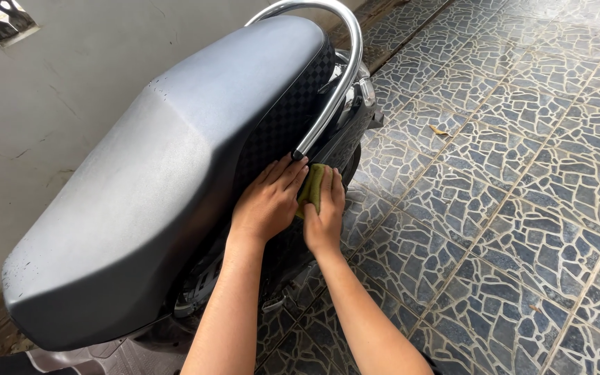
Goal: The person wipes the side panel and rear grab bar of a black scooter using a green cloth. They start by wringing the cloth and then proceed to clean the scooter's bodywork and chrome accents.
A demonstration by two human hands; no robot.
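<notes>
We see a scooter's matte grey seat (154, 180) with a checkered black side band. Just below the chrome grab rail (335, 90), our right hand (324, 215) presses a folded olive-green cloth (312, 186) against the glossy dark side panel (335, 149); our left hand (269, 201) lies flat, fingers together, beside it. Mosaic stone tiles (508, 180) lie right of the seat.

- The seat (168, 173) lies on top of the scooter
- The grab rail (338, 76) curves around the seat's rear end
- Both hands press on the scooter's side just below the seat, left hand (269, 201) beside right hand (324, 215)
- The cloth (312, 186) sits under the right hand
- The wall (43, 104) stands left of the seat, the tiled floor (522, 173) right of it
</notes>
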